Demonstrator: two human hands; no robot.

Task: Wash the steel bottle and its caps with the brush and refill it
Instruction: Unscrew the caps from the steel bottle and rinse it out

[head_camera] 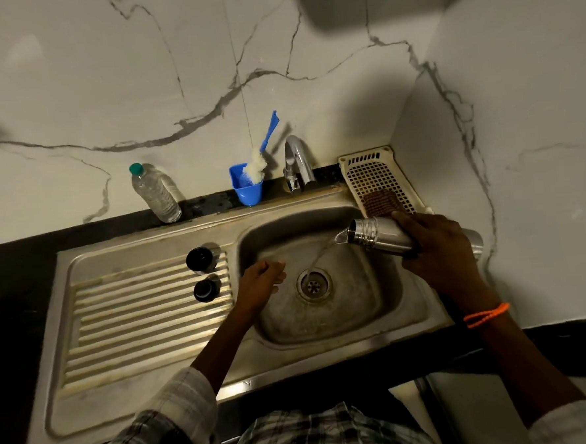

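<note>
A home kitchen: a steel sink (326, 343) with ribbed drainboard (146, 320) under the hands, tap (296, 163) and marble-patterned wall tiles (138, 76) beyond them.

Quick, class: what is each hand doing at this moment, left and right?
Left hand: loosely curled over the sink, holding nothing.
Right hand: gripping the steel bottle, tipped so water pours toward the drain.
</note>
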